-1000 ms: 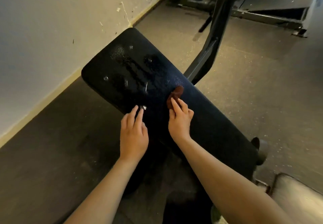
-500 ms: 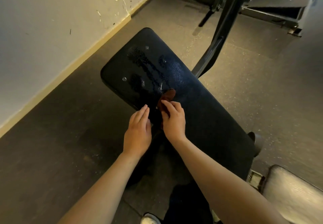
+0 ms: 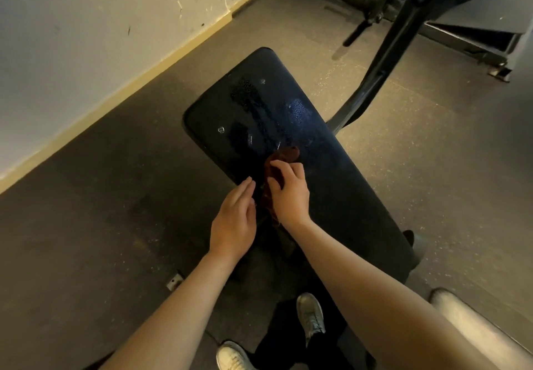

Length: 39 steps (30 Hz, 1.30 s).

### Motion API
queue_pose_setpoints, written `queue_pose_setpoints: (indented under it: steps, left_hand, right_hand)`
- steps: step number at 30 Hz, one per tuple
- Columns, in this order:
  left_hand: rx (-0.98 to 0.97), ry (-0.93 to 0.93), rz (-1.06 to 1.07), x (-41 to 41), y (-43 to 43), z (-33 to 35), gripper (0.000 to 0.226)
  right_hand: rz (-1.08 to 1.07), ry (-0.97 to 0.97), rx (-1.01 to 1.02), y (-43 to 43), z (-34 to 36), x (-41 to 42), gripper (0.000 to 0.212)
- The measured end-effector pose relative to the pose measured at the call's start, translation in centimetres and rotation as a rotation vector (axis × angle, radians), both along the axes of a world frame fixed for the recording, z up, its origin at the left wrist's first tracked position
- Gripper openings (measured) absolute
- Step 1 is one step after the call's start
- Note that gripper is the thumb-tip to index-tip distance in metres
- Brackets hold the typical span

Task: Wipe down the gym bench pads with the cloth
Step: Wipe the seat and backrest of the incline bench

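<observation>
A long black bench pad [image 3: 340, 185] runs diagonally across the middle, with wet streaks and droplets [image 3: 253, 104] near its far end. A small dark brown cloth [image 3: 284, 156] lies on the pad near its left edge. My right hand [image 3: 288, 193] grips the cloth with curled fingers, and part of the cloth hangs down under the palm. My left hand [image 3: 235, 219] hovers just left of it at the pad's near-left edge, with fingers straight and together, holding nothing.
A black metal frame post [image 3: 383, 58] rises behind the pad on the right, with more machine frame [image 3: 467, 40] on the floor beyond. A scuffed wall with a skirting board [image 3: 161, 60] runs along the left. A second grey pad [image 3: 478, 329] sits bottom right. My shoes [image 3: 310, 315] stand below.
My right hand has dragged the cloth across the pad toward its left edge and curled its fingers round it. My left hand has slid back off the pad, close beside the right.
</observation>
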<state>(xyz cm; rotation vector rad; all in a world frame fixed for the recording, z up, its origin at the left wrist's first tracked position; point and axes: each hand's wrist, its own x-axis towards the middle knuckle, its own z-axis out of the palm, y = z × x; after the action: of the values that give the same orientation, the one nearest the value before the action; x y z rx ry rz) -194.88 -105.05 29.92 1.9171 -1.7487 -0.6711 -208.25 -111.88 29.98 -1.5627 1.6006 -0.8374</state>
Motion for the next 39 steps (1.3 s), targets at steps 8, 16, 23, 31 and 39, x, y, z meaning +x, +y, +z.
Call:
queue_pose_setpoints:
  steps: [8,16,23,31,39]
  left_hand:
    - [0.044,-0.006,0.17,-2.7,-0.1,0.9,0.046]
    - [0.037,0.099,0.33,-4.1,-0.8,1.1,0.044]
    - [0.015,0.191,0.402,-4.6,-1.3,1.9,0.04]
    - [0.014,0.208,0.402,-4.7,-1.1,1.4,0.043]
    - [0.05,0.331,0.375,-4.5,-0.6,2.4,0.043]
  right_hand:
    - [0.267,0.061,0.068,1.4,0.7,-2.1,0.037]
    - [0.136,0.017,0.095,-4.9,1.9,-1.0,0.058]
    - [0.404,0.042,0.071,-1.1,0.8,-2.0,0.053]
    - [0.242,0.065,0.102,-6.0,1.7,-2.1,0.056]
    - [0.427,0.067,0.179,0.3,1.4,-2.1,0.051]
